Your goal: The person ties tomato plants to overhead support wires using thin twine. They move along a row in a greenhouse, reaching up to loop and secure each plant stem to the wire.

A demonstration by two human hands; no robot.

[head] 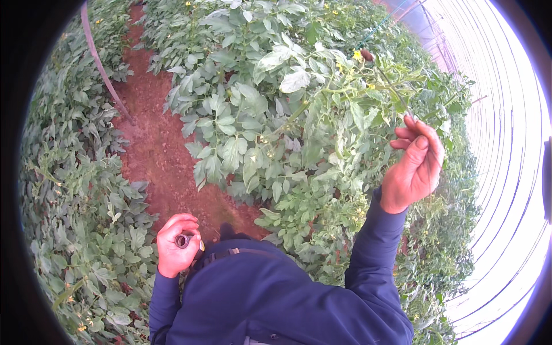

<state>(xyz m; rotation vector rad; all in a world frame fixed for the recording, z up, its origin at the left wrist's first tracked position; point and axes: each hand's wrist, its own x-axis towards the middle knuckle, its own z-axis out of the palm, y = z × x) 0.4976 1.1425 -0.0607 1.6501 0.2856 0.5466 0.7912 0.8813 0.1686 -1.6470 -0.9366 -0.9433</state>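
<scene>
My left hand (177,246) is closed around a small open-mouthed bottle (182,241), its round mouth facing up, low in front of my body. Raised at the right, my right hand (414,164) pinches the end of a thin rod (390,84) between thumb and fingers. The rod's far end carries a dark brown tip (367,54), close beside a yellow tomato flower (357,55); whether they touch I cannot tell. Around it spread the leafy stems of a tomato plant (336,90) with more yellow flowers.
A reddish soil path (159,151) runs between dense rows of tomato plants (86,207). A curved pole (99,64) stands at the upper left. A green string (379,26) reaches the plant top. The ribbed greenhouse wall (504,129) curves along the right.
</scene>
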